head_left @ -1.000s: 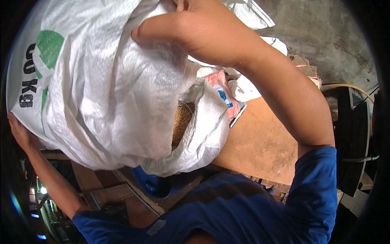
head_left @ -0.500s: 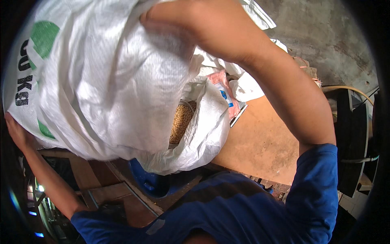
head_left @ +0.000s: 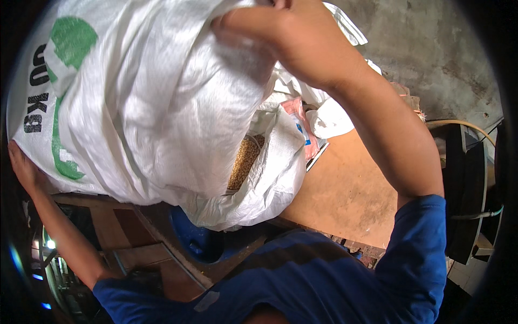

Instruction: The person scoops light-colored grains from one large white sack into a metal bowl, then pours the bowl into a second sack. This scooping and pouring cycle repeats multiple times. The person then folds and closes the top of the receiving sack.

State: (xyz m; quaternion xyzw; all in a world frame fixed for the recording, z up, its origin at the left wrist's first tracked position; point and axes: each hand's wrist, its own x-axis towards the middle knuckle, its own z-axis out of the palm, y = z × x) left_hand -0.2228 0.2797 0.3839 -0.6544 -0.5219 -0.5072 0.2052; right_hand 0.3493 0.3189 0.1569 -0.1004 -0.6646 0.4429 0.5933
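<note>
A large white woven sack (head_left: 140, 113) with green and black print lies tilted across the left and middle. My left hand (head_left: 24, 164) holds its lower left end, the fingers mostly hidden behind the fabric. Up at the top my right hand (head_left: 259, 29) grips the folded cloth near the sack's other end; its fingertips are partly hidden in the folds. Under that end sits a second white sack (head_left: 270, 189) with its mouth open. Pale yellow beans (head_left: 244, 162) show inside this mouth.
An orange-brown board (head_left: 345, 189) lies to the right of the open sack, with a pink packet (head_left: 298, 121) and crumpled white sacking (head_left: 329, 119) at its far side. Below stands a blue plastic tub (head_left: 194, 237). Dark panels (head_left: 467, 189) stand at the right edge.
The large sack has shifted slightly right, and its lower edge has risen a little. My right hand has moved right with the cloth; my left hand has moved slightly up.
</note>
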